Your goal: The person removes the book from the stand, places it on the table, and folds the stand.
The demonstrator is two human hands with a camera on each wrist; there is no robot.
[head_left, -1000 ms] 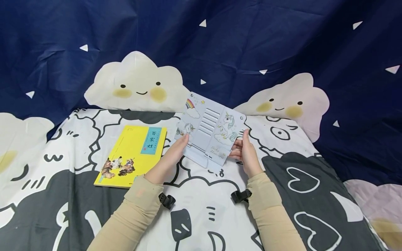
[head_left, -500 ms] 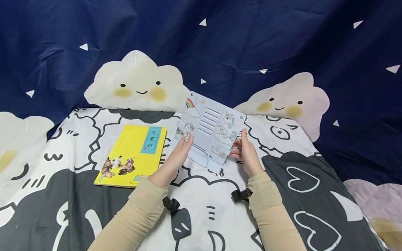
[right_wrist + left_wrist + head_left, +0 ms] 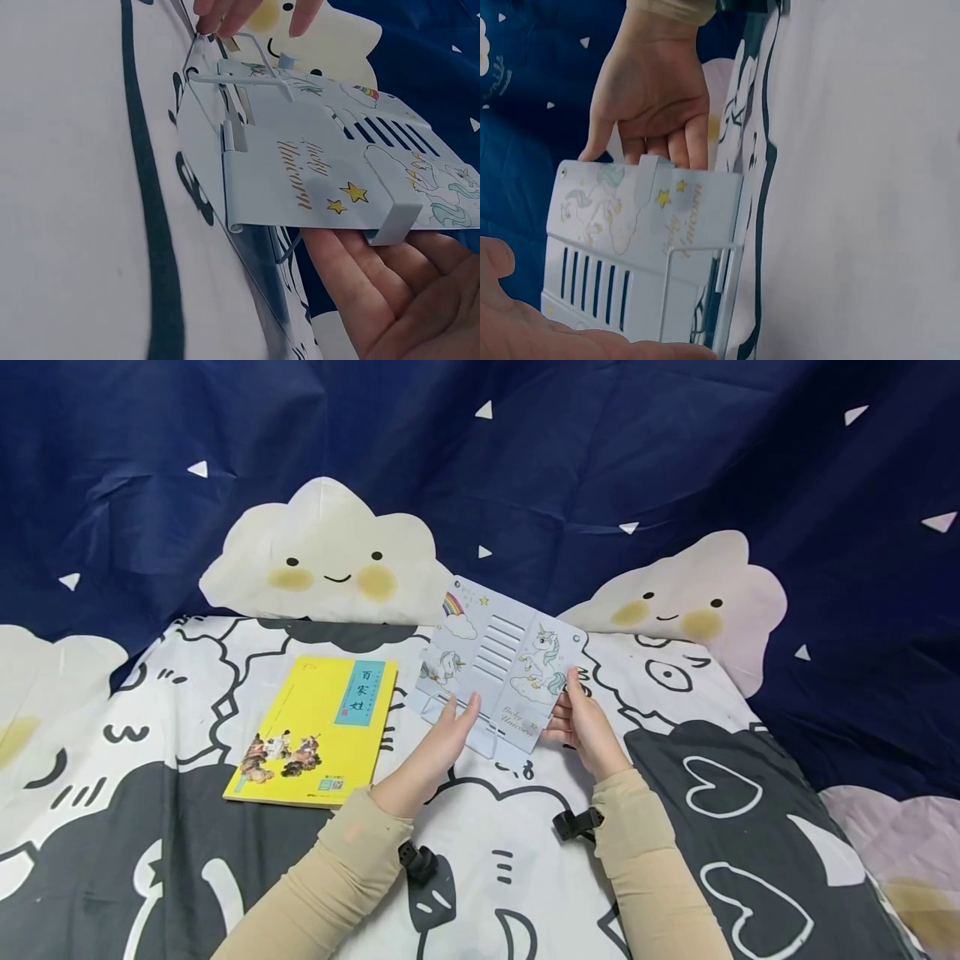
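A pale book stand [image 3: 498, 668] with unicorn and rainbow prints and a slotted middle tilts above the bed. Its wire page holder [image 3: 491, 745] sticks out at the bottom ledge. My right hand [image 3: 592, 731] holds the stand's right edge, the fingers reaching behind it, as the right wrist view also shows. At the lower edge is my left hand [image 3: 435, 747], thumb raised apart from the fingers. In the right wrist view, left fingertips [image 3: 232, 15] are at the far end of the ledge, beside the wire. A yellow book [image 3: 315, 735] lies left of the hands.
The bed's cover [image 3: 480, 893] has black and white cartoon prints. Behind it hangs a dark blue curtain [image 3: 525, 460] with white triangles and smiling clouds. Black wrist cameras [image 3: 577, 825] sit on both sleeves.
My left hand has slid right along the stand's lower edge, uncovering the left part of the wire page holder. My right thumb has shifted slightly left; the stand stays nearly in place.
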